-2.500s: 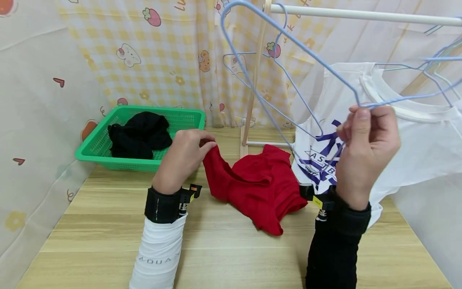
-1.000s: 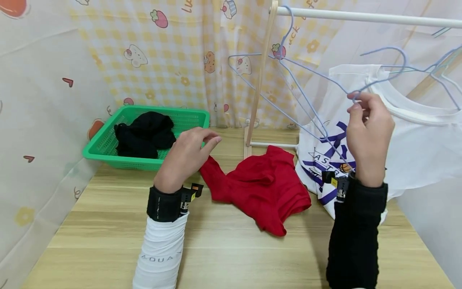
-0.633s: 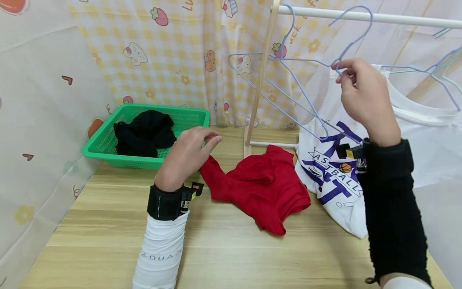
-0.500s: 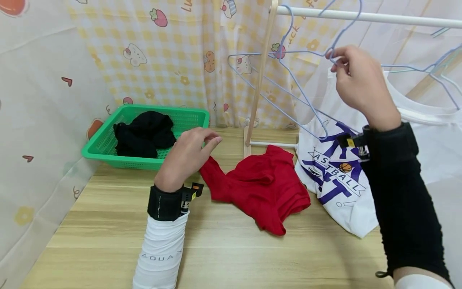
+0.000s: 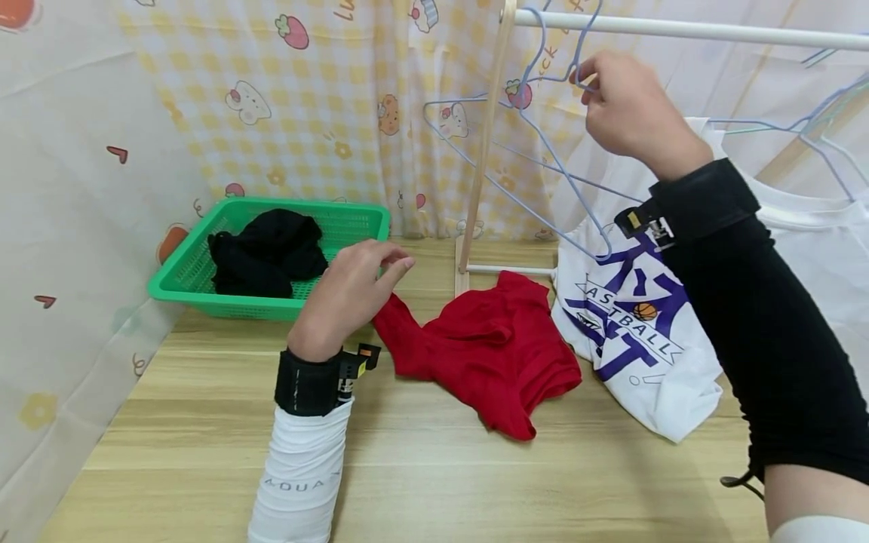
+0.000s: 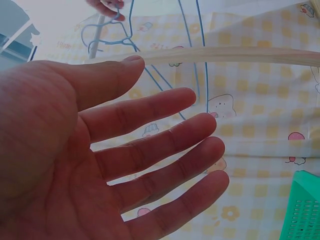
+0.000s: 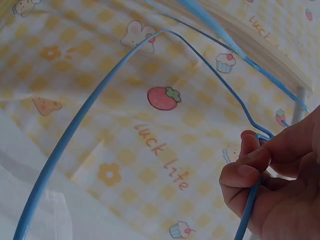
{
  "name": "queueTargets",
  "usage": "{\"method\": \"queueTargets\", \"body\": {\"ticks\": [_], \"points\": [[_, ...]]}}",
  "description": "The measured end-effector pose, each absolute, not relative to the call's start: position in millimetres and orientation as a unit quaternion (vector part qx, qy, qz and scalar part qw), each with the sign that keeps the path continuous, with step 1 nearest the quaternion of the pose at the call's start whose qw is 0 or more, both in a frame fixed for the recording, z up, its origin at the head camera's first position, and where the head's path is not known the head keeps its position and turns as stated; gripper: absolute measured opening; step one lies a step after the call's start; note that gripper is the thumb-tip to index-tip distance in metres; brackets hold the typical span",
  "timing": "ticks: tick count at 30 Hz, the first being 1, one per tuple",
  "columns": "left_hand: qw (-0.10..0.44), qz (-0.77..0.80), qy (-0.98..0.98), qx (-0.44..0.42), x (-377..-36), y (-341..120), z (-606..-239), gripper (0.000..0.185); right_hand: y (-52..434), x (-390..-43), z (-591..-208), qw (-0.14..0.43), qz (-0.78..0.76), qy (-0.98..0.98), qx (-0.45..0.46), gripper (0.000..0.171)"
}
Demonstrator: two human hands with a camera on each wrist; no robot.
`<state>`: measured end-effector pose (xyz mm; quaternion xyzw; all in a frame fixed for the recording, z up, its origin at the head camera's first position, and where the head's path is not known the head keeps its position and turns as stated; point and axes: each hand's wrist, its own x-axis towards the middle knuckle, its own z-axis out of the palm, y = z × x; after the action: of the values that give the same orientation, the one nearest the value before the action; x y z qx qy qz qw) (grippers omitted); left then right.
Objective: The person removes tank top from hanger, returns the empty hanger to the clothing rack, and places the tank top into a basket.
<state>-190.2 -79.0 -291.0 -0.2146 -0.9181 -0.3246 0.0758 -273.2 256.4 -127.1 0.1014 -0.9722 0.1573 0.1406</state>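
Observation:
My right hand (image 5: 627,109) pinches a blue wire hanger (image 7: 77,122) at the neck just under its hook. It holds the hanger up by the white rail (image 5: 679,29), close to another blue hanger (image 5: 557,154) near the rail's left end. The top of the held hanger's hook runs out of the head view. My left hand (image 5: 349,298) hovers above the table with fingers spread and holds nothing, as the left wrist view (image 6: 160,150) shows. Just right of it, a crumpled red garment (image 5: 489,351) lies on the wood.
A green basket (image 5: 217,305) with a black cloth (image 5: 268,253) stands at the back left. White shirts, one with purple print (image 5: 631,309), hang at the right from hangers. The rack's wooden post (image 5: 483,151) rises behind the red garment.
My left hand has let go of the red garment, which dropped flat. My right hand has turned the hanger hook-up and lifted it up and leftward to the rail.

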Motion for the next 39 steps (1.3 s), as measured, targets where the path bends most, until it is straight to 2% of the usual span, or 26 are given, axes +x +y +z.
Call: {"method": "queueTargets", "body": {"ticks": [7, 13, 23, 33, 39], "points": [[0.077, -0.327, -0.916, -0.217, -190.2, -78.1, -291.6, 0.031, 250.7, -280.8, -142.4, 0.118, 0.160, -0.973, 0.114, 0.054], [0.079, -0.327, -0.916, -0.220, -190.4, -78.7, -289.8, 0.031, 251.5, -278.9, -148.5, 0.104, 0.164, -0.972, 0.128, 0.059], [0.072, -0.323, -0.919, -0.216, -190.3, -80.9, -289.0, 0.032, 255.9, -266.1, -134.3, 0.064, 0.135, -0.979, 0.140, 0.058], [0.069, -0.328, -0.917, -0.214, -191.3, -82.2, -288.6, 0.033, 236.4, -217.0, -118.5, 0.141, 0.130, -0.967, 0.167, 0.056], [0.081, -0.337, -0.913, -0.214, -191.7, -82.1, -288.3, 0.038, 207.5, -186.9, -134.9, 0.225, 0.144, -0.933, 0.239, 0.049]]}}
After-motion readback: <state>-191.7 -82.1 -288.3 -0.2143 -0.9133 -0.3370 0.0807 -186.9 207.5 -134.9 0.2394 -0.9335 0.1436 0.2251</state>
